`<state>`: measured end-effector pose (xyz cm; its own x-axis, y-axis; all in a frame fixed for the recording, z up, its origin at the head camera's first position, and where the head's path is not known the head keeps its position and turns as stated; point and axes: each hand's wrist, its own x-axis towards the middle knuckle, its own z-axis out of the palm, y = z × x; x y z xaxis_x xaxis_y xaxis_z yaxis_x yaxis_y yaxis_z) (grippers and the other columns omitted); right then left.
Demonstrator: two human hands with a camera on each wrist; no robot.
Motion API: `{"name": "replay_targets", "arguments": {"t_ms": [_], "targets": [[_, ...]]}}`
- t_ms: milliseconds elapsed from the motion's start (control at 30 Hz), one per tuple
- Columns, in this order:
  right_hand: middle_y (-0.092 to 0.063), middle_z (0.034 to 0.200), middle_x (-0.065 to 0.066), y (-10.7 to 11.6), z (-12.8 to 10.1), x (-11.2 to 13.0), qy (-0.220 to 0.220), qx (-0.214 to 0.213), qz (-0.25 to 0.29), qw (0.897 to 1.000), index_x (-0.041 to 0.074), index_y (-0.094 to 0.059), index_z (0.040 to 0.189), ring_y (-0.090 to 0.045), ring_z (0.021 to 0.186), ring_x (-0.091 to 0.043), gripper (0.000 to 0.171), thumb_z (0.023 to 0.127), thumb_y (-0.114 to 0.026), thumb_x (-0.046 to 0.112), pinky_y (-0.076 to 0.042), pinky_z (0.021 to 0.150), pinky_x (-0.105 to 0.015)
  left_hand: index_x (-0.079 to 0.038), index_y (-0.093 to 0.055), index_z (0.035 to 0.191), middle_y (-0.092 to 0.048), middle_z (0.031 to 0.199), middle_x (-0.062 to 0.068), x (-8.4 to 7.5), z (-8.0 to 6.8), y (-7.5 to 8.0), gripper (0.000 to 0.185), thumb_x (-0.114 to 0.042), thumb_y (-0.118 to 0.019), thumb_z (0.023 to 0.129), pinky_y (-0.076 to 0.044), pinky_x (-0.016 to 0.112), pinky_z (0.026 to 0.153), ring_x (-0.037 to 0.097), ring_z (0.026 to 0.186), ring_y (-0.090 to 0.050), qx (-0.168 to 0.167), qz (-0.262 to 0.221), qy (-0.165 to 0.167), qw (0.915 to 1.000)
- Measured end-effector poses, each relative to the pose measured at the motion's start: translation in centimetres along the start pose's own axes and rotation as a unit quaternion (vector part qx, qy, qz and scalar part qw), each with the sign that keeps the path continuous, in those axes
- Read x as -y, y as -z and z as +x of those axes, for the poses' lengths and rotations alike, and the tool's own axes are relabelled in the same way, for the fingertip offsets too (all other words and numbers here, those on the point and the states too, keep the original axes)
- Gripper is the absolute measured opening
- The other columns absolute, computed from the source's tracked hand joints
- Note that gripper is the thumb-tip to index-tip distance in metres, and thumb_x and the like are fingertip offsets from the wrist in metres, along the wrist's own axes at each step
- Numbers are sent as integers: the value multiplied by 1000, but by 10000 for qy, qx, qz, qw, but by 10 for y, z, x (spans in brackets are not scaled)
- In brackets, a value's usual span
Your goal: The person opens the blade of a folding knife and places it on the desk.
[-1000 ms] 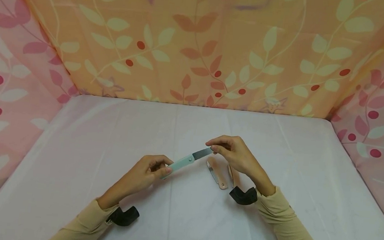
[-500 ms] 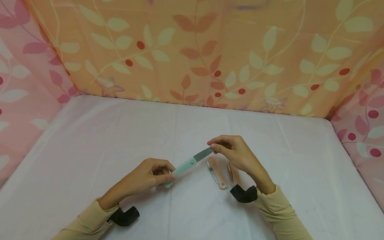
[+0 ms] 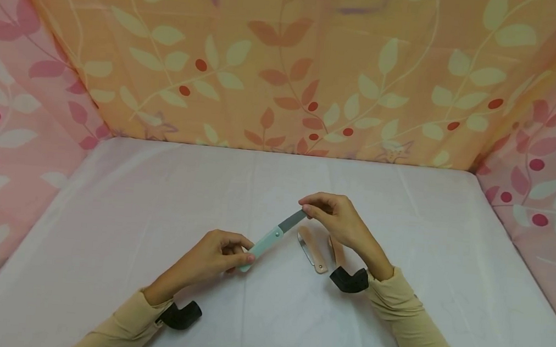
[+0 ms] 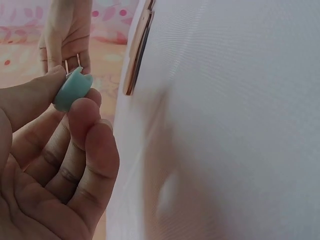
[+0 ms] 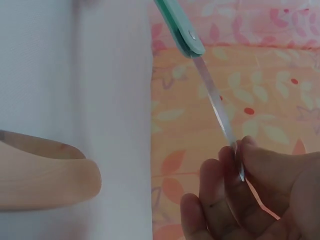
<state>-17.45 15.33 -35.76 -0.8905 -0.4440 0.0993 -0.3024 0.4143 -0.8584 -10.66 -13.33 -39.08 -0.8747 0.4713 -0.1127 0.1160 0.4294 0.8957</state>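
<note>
A folding knife with a mint-green handle (image 3: pixel 265 242) and a grey metal blade (image 3: pixel 291 221) is unfolded between my two hands, slanting up to the right above the table. My left hand (image 3: pixel 218 252) pinches the handle's end between thumb and fingers; its mint butt (image 4: pixel 74 90) shows in the left wrist view. With thumb and fingertips my right hand (image 3: pixel 336 214) pinches the blade's tip, and the blade (image 5: pixel 215 102) runs straight out of the handle in the right wrist view. The very tip lies partly behind the fingers in the head view.
Two beige folding knives lie on the white cloth near my right wrist: one knife (image 3: pixel 314 251) with its blade folded in, the other knife (image 3: pixel 337 251) partly hidden by the hand and the black wrist camera (image 3: pixel 349 280). Patterned fabric walls (image 3: pixel 287 64) enclose the table.
My left hand has dropped slightly and moved right, so the mint knife slants more steeply. Handle and blade now look straighter in line. The right hand hardly moves and keeps its pinch.
</note>
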Motion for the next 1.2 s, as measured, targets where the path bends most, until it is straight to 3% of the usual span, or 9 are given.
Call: {"name": "replay_targets", "arguments": {"t_ms": [300,500,900,1200], "targets": [[-70,117,-17,6,0,-7,-359,13,-53,9993,2,-61,130,-70,101,-33,38,99,-63,23,-54,92,-42,-4,-72,110,-69,73,6,3,2,2,28,-25,-73,91,-49,25,54,14,56,-57,-221,-65,-119,9997],[-69,119,-16,10,-4,-14,-571,-68,-144,9982,1,-54,138,-71,104,-29,46,98,-64,21,-55,90,-39,-5,-73,105,-69,72,12,6,8,7,24,-24,-73,90,-49,26,53,13,56,-56,-494,-138,-129,9986],[-69,117,-15,16,-23,-28,-731,83,-319,9968,0,-59,131,-69,104,-29,38,98,-63,18,-53,82,-27,-6,-72,106,-68,70,14,6,24,20,26,-25,-74,90,-48,25,54,15,58,-58,-1094,8,46,9940],[-69,113,-9,14,-39,-33,-960,175,-783,9922,5,-62,128,-70,103,-23,36,96,-67,19,-54,86,-33,-3,-70,113,-66,70,16,14,37,32,33,-28,-73,91,-47,25,54,16,59,-57,-1407,-11,87,9900]]}}
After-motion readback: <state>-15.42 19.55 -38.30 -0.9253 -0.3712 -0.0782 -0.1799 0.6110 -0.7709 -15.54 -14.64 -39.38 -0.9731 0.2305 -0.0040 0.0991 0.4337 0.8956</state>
